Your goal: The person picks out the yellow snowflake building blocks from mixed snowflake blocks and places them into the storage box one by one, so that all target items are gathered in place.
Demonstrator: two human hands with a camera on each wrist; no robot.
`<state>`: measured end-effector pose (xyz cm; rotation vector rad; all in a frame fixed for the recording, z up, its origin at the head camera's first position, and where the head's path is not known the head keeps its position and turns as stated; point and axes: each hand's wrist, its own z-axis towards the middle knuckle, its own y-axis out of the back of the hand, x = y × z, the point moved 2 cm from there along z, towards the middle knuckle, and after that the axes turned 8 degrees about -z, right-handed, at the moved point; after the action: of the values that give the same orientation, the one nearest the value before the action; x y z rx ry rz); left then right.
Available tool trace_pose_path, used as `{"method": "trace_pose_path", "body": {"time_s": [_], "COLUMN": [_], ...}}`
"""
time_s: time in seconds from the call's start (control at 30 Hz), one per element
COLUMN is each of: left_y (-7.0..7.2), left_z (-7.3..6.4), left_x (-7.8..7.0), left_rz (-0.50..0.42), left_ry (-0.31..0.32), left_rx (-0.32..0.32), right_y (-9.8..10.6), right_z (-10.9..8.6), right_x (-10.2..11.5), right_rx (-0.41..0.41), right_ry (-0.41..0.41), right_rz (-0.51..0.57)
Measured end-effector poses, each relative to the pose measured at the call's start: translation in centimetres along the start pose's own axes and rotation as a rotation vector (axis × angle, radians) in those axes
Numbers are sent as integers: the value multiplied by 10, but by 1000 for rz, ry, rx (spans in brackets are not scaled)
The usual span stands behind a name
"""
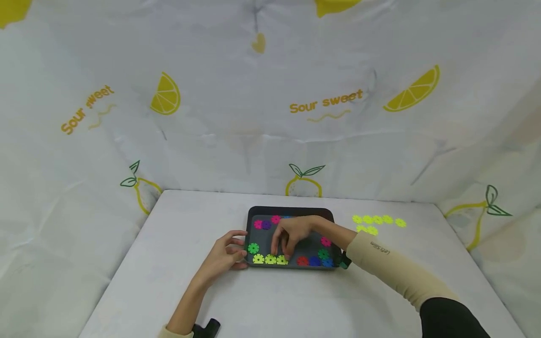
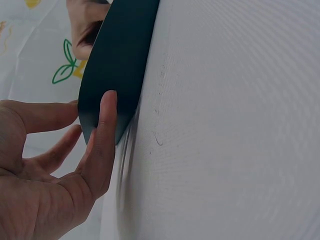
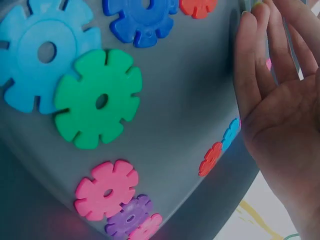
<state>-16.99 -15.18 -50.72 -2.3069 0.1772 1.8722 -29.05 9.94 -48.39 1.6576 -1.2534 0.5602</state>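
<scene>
My left hand (image 1: pixel 226 253) holds the left end of the dark grey tray (image 1: pixel 291 211), with digits on its rim and outer wall in the left wrist view. Over the tray, my right hand (image 1: pixel 292 233) reaches down, its fingertips pinching a yellow slotted flower disc (image 1: pixel 282 260) at the near edge. Two more yellow discs (image 1: pixel 264 259) lie in a row to its left. A green disc (image 1: pixel 253 248) is just behind that row. In the right wrist view, the right fingers extend past the tray floor and their tips are largely cut off by the frame.
Red, blue, green and pink discs (image 1: pixel 314 261) lie at the tray's right side; pink and purple ones (image 1: pixel 266 225) are at its back left. Several loose yellow discs (image 1: pixel 377 219) lie on the white table (image 1: pixel 291 305) to the right. A lemon-print cloth (image 1: pixel 236 117) surrounds the table behind.
</scene>
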Motion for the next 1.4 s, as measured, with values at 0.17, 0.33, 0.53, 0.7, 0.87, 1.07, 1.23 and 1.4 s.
{"method": "trace_pose_path", "body": {"time_s": [0.17,0.33,0.53,0.7,0.87,1.07,1.23,1.4], "left_y": [0,0,0,0,0,-1,-1,-2], "left_z": [0,0,0,0,0,0,0,0], "left_x": [-1,-1,0,0,0,0,-1,0], "left_rz": [-5,-4,0,2,2,9,12,20], "left_ry": [4,5,0,1,-1,1,3,6], "left_rx": [0,-2,-5,-10,-8,-11,-16,-21], "right_y": [-1,-9,-12,-11,-5,9,15,18], "right_z": [-4,-2,-2,-4,-8,-17,-20,-18], "right_x": [1,-3,-5,-3,-1,-4,-10,-16], "right_rx": [-48,9,-9,-50,-122,-273,-370,-467], "right_ry": [11,-24,-5,-22,-41,-25,-2,17], "right_rz": [117,254,299,326,304,202,141,84]}}
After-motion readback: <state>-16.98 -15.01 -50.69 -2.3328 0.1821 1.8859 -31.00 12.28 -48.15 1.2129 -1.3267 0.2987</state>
